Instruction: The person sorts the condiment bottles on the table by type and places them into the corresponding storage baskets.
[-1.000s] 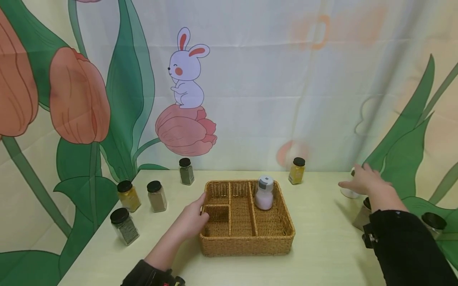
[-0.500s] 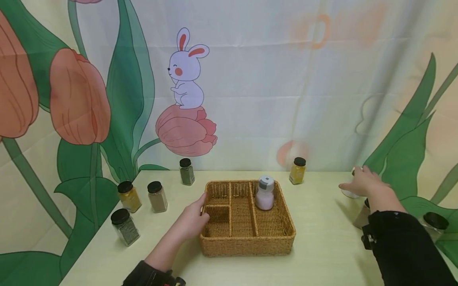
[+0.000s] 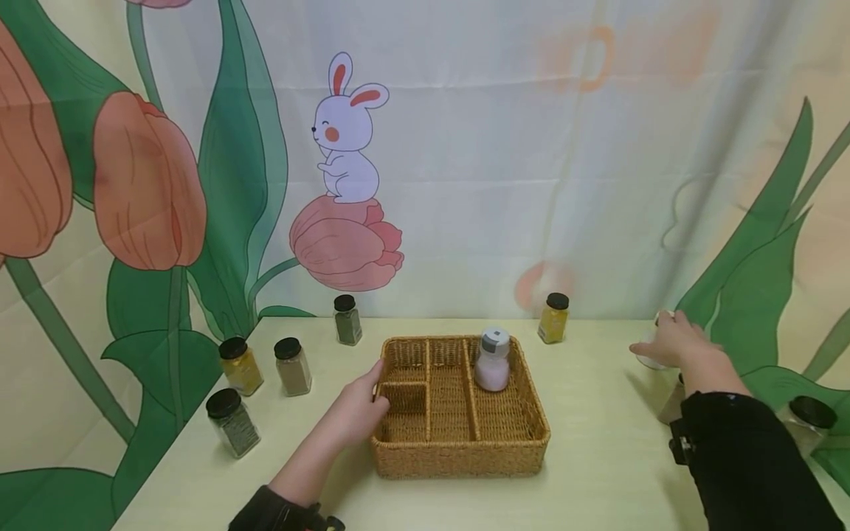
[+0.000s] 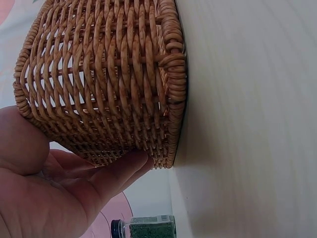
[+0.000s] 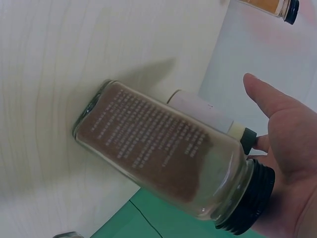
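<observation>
My left hand (image 3: 358, 405) holds the left wall of a divided wicker basket (image 3: 458, 459), thumb over the rim and fingers along the outer weave (image 4: 99, 84). A shaker with a white-grey cap (image 3: 493, 361) stands in the basket's right compartment. At the back right, my right hand (image 3: 680, 341) reaches around the top of a white bottle (image 5: 200, 109). Its thumb is spread away from that bottle, while other fingers lie behind the dark cap. A glass jar of brown powder with a black lid (image 5: 153, 144) stands nearer, partly hidden by the right arm in the head view.
On the left stand a yellow jar (image 3: 240, 366), a beige jar (image 3: 293, 367) and a dark-flecked jar (image 3: 234, 424). Along the back are a green jar (image 3: 347, 321) and another yellow jar (image 3: 553, 318). One more jar (image 3: 806, 426) stands beside the right sleeve.
My right hand stays by the white bottle with only a slight shift. The left hand and the basket hold their place, and the head view drifts very slightly.
</observation>
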### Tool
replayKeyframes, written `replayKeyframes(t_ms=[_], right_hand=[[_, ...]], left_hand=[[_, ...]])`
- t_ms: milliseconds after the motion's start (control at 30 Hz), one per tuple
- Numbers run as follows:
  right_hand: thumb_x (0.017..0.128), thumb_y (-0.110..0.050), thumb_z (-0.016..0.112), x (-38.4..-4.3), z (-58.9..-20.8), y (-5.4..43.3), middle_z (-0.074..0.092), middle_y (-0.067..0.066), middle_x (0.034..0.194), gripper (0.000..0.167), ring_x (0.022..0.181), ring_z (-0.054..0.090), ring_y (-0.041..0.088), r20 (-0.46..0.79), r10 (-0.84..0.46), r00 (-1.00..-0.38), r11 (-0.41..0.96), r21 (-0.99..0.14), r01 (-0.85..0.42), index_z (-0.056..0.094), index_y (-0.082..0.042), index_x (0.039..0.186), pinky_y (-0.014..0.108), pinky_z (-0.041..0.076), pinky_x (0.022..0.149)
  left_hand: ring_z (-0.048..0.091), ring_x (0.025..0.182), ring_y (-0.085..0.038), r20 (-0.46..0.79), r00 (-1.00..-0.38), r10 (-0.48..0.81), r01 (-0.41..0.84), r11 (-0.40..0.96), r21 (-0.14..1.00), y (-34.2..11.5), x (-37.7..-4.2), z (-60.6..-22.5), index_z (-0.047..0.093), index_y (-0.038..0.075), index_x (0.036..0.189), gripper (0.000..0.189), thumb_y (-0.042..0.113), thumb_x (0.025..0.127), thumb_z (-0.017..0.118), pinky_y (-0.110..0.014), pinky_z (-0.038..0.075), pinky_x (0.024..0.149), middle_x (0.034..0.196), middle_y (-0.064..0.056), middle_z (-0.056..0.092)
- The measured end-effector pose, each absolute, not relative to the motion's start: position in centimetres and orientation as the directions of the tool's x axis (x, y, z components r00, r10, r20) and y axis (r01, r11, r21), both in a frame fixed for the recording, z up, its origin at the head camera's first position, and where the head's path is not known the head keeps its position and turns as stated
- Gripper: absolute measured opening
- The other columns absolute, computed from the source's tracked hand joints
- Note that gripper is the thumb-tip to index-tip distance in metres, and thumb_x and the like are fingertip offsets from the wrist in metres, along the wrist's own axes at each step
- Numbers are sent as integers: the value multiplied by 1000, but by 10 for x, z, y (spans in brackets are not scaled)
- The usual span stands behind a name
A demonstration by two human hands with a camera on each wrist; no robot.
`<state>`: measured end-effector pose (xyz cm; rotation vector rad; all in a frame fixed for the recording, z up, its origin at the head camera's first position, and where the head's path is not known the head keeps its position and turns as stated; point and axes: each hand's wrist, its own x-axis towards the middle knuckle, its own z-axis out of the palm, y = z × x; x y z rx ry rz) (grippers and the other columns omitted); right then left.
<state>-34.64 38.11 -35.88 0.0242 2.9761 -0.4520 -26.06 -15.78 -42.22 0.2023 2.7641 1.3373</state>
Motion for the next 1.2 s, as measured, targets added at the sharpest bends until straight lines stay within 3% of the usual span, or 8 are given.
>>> replayKeyframes(t_ms=[267,567,833,1100,1200], right_hand=[[95,-46,64,-352,-359,384,2,56,143,106,129,14,71,-119,-40,-992,955,-297,-3,8,30,144,78,24,101],[98,-42,60,-353,-354,377,21,57,137,89,127,25,68,-95,-69,-993,968,-247,-44,27,31,136,72,33,101],[98,-39,61,-349,-351,370,16,58,136,88,124,26,70,-75,-48,-996,966,-256,-27,25,31,137,73,36,98],[101,-10,49,-349,-350,367,16,58,132,54,117,33,70,-50,-7,-999,965,-263,6,28,27,135,72,40,92],[100,-4,45,-349,-349,366,15,58,132,50,115,34,70,-54,8,-998,961,-276,22,28,25,136,71,41,91]], left_hand=[[38,48,-13,-14,-989,144,77,601,796,-157,-260,-420,17,7,164,74,5,97,49,-30,40,44,163,-20,28],[35,46,-12,-4,-990,139,82,609,789,-157,-259,-419,18,5,163,73,6,97,49,-29,38,43,162,-22,30],[39,50,-14,-9,-991,134,76,618,782,-157,-259,-419,18,4,163,73,5,96,49,-30,40,45,162,-22,30],[38,49,-14,-10,-991,135,76,616,784,-157,-259,-419,18,4,163,74,5,95,49,-31,40,44,162,-23,29],[37,48,-13,-8,-991,136,79,617,783,-157,-259,-420,18,4,163,74,5,95,49,-31,39,44,162,-23,29]])
